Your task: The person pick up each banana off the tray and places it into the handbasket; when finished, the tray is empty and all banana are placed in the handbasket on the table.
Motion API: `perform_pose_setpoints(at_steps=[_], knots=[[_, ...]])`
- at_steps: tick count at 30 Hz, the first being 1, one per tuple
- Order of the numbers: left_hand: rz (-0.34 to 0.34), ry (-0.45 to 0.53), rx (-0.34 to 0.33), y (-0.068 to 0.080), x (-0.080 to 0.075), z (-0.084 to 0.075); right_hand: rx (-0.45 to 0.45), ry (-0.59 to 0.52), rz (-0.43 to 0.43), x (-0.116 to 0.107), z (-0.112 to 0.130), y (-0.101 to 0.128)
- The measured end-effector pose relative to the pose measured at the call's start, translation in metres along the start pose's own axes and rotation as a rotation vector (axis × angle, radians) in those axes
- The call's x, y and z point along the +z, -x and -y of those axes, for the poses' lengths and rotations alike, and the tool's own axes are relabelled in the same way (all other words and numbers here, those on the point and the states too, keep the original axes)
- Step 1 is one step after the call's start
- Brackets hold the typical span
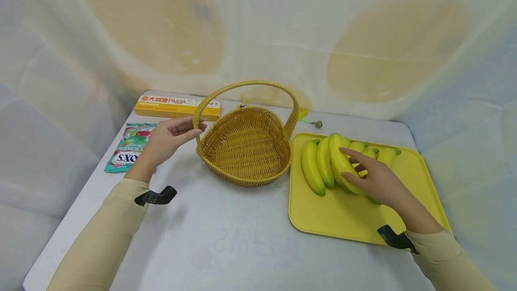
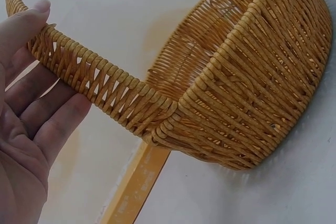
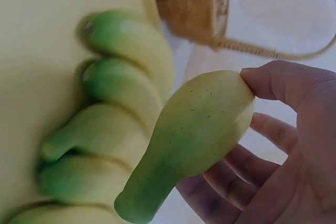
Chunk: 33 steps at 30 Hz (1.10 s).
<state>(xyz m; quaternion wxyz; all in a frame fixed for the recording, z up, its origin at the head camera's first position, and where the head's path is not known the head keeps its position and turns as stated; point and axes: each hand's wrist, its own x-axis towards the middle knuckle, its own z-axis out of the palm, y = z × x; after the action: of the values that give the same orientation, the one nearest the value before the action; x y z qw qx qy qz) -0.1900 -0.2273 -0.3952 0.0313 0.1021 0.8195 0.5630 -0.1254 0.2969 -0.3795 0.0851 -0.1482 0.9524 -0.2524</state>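
Note:
A yellow wicker basket (image 1: 246,147) with a tall arched handle (image 1: 258,82) stands mid-table, its inside bare. My left hand (image 1: 167,138) holds the left side of that handle, thumb in front and fingers behind, as the left wrist view also shows. To the right is a yellow tray (image 1: 323,221) with several bananas (image 1: 310,167) lying side by side. My right hand (image 1: 377,181) pinches one banana (image 3: 197,129) between thumb and fingers. In the right wrist view this banana appears raised above the others, its green end away from the palm.
Behind the basket on the left lies a pasta box (image 1: 173,108). A green-and-red candy bag (image 1: 131,145) lies near the table's left edge. A small lollipop-like item (image 1: 318,124) rests behind the tray. White cloth walls enclose the table.

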Motion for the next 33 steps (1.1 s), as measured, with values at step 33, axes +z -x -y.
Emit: perform_pose_setpoints(at_steps=[33], knots=[[-0.021,-0.003,0.03,0.0,0.001,0.002,-0.259,-0.178,0.301,0.046,0.118,-0.131]])
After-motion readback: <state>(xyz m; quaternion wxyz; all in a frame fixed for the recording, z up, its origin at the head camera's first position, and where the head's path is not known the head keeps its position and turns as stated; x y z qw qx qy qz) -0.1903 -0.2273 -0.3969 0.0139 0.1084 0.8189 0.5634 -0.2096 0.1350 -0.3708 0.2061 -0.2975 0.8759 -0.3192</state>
